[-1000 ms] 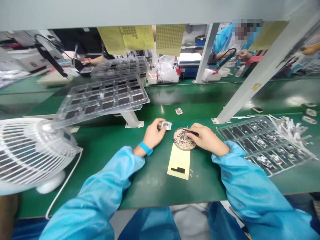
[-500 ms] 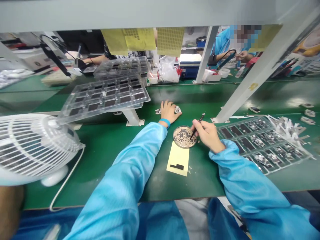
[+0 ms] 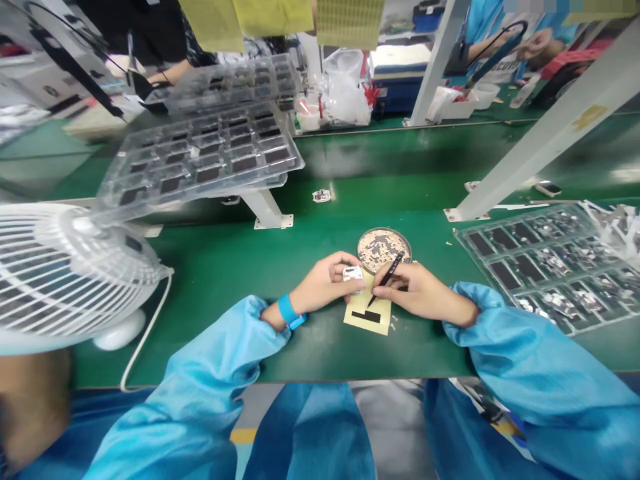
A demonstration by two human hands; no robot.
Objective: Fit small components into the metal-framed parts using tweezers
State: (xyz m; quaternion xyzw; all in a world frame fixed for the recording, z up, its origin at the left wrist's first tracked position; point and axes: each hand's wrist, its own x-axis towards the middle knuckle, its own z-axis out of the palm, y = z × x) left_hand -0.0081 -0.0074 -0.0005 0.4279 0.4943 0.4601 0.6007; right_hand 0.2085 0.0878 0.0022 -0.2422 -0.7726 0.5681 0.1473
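Head view: hands partly hide yellow paper.

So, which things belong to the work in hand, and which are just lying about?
Likely in the work:
white part in left hand
black pointed tool in right hand
yellow paper
round dish of small bits

Seemingly just around:
white fan
clear trays, left
plastic bag

Green workbench, pale posts
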